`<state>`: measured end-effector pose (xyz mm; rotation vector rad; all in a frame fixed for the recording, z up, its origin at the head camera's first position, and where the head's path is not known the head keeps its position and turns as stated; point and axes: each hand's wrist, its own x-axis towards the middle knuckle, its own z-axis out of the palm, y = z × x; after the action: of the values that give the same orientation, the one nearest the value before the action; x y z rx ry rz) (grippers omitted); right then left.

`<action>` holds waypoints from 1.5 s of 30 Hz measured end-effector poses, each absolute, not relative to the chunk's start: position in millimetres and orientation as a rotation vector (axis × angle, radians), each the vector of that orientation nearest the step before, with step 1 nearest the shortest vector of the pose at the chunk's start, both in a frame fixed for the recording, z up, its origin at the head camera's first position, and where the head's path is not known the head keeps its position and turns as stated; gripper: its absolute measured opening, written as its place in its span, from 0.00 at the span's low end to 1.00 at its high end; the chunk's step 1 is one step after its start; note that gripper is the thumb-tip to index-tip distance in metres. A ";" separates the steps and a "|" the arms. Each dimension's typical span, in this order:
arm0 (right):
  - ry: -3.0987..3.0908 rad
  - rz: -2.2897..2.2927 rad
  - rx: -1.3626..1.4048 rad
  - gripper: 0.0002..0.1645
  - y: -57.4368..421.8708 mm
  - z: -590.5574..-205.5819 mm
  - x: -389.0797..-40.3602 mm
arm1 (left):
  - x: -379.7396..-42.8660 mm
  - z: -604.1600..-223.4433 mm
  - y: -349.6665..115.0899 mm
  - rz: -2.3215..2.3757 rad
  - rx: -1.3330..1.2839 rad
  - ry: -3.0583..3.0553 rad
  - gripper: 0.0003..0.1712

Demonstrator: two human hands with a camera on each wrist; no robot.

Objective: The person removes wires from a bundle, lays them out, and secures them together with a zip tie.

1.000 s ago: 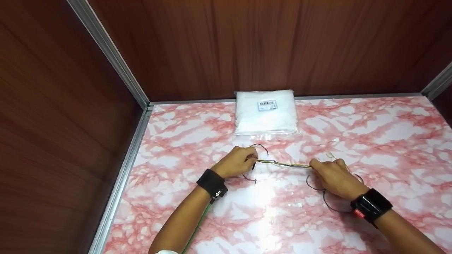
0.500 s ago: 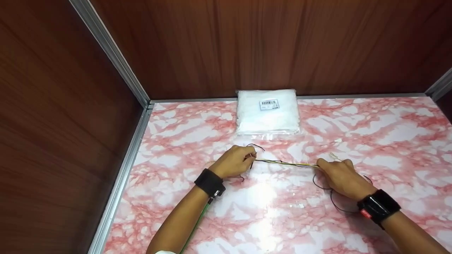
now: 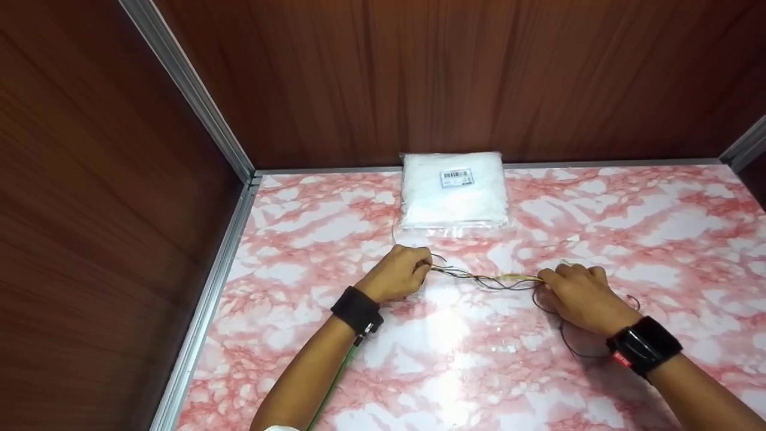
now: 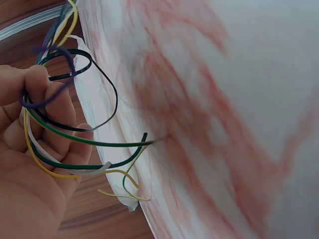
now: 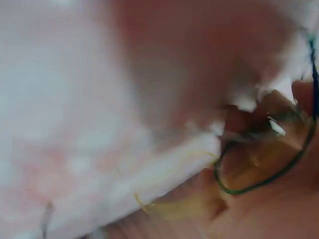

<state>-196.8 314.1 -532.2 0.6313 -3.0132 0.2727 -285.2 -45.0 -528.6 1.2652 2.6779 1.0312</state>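
A bundle of thin wires (image 3: 488,281) runs between the two hands above the table, its strands slack and spread apart in the middle. My left hand (image 3: 398,272) pinches one end of it between thumb and fingers. In the left wrist view green, yellow, white, black and purple wires (image 4: 89,143) curl out past that palm. At the other end my right hand (image 3: 577,296) grips the bundle, and dark wire loops (image 3: 571,347) hang below it. The right wrist view is blurred, but a green wire (image 5: 259,188) loops across the right hand there.
A clear plastic pack of white material (image 3: 452,200) with a barcode label lies at the table's back, against the brown wood-grain wall (image 3: 383,78). The table (image 3: 311,383) has a red and white marbled top. A metal strip (image 3: 209,335) edges its left side.
The wires between the hands were taut and close together; now they sag and spread apart. My right hand has shifted a little to the right since the first frame. The left hand stays nearly still.
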 end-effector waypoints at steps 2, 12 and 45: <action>-3.040 0.240 0.610 0.22 304.8 -522.5 -197.4 | -284.5 -529.1 -45.6 1.040 1.258 2.679 0.07; -2.578 0.699 0.980 0.14 196.2 -495.3 -215.7 | -281.9 -534.6 -45.4 1.040 1.286 2.690 0.07; -2.063 0.921 1.107 0.08 154.5 -475.7 -214.8 | -289.3 -529.2 -44.4 0.892 1.349 2.778 0.07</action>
<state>-214.8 154.5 -475.7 1.1068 -2.0634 0.9214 -289.3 -44.4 -529.2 1.3489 2.7780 0.8918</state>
